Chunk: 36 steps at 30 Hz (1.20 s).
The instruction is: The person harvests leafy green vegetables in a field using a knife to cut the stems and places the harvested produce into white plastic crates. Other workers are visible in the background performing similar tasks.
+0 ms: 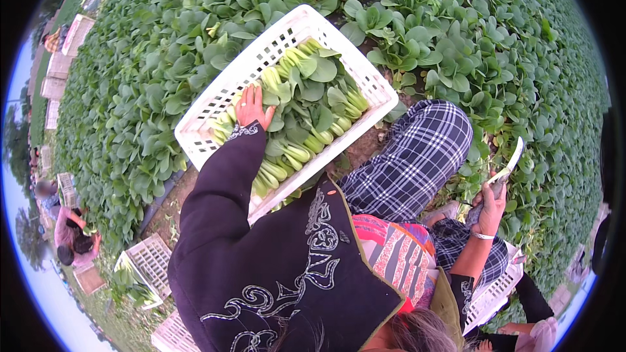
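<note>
My left hand (253, 108), with a ring on one finger, rests palm down on the bok choy (313, 90) in a white plastic crate (364, 61). Its thumb stands apart from the fingers, and it grips nothing that I can see. The heads lie in rows, pale stalks towards the long walls and leaves towards the middle. Off to the right, my right hand (490, 209) holds a curved harvesting knife (513, 159) by its grey, wrapped-looking handle. The blade points up and away from the crate, above growing leaves.
Dense growing bok choy (420, 34) surrounds the crate. My knee in plaid trousers (420, 151) lies between crate and knife. Further crates stand at left (151, 259) and behind at right (494, 298). A co-worker (73, 234) bends at far left; another person's arm (516, 327) shows at lower right.
</note>
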Available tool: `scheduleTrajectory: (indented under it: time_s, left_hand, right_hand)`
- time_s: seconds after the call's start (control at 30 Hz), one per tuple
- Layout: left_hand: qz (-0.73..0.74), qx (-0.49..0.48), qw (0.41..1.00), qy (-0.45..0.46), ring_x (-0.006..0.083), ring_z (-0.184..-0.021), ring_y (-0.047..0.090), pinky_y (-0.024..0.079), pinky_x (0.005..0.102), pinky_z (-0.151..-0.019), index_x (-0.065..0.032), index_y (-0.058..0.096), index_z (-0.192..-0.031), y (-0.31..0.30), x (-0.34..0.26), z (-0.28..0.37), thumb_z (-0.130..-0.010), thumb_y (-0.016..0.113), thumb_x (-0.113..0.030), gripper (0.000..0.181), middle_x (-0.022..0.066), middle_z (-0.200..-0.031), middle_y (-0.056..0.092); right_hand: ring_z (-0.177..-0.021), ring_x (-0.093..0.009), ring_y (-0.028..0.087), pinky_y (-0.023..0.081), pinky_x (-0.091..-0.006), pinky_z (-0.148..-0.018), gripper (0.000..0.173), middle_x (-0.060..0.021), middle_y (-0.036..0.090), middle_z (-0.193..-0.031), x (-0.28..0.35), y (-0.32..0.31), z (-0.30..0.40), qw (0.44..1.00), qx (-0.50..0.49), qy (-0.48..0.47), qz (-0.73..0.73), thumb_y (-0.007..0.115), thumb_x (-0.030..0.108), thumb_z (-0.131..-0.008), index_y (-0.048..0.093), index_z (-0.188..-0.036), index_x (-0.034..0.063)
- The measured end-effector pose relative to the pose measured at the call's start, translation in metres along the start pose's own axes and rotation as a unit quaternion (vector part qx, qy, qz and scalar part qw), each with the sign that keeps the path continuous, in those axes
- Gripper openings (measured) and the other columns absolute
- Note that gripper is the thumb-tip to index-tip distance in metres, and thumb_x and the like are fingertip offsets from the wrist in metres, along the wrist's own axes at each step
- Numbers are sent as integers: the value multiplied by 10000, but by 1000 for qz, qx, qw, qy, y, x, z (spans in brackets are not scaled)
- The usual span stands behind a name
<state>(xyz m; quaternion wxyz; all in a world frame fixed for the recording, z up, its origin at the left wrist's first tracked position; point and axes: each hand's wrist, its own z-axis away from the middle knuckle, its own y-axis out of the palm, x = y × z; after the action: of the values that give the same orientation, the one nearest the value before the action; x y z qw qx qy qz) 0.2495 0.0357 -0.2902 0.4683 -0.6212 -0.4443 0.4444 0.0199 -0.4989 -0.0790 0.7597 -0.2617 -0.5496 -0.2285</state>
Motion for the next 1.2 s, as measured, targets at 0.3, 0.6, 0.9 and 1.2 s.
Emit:
scheduleTrajectory:
  time_s: [0.3,0.6,0.9,1.2]
  left_hand:
    - [-59,-47,997,-8,351,-1345,343,274,460,-1047,-132,644,-1154,73,-12,7,-764,593,-225,405,195,-1450,380]
    - [84,4,996,16,354,-1297,381,259,480,-1072,42,384,-1363,-2,-13,-9,-720,658,-276,768,246,-1382,410]
    - [135,9,971,198,332,-1334,361,258,454,-1092,-24,362,-1415,5,-90,-133,-872,576,-361,674,190,-1430,396]
    - [-23,121,961,248,285,-1425,214,172,425,-1140,-85,284,-1469,112,-106,-123,-884,548,-392,711,137,-1521,278]
  right_hand:
    - [-525,-72,464,389,-215,-468,370,9,503,-704,6,26,4,999,-29,18,13,598,70,-871,522,-1231,36]
    - [-539,-72,466,393,-222,-474,398,11,515,-721,-9,7,-3,999,-37,30,0,603,76,-871,524,-1261,55]
    - [-513,-73,462,390,-225,-460,354,1,518,-723,-11,7,-5,998,-48,27,17,598,61,-861,516,-1204,28]
    - [-515,-82,481,406,-224,-455,349,-15,544,-758,-10,0,-1,995,-85,40,37,594,44,-860,520,-1201,24]
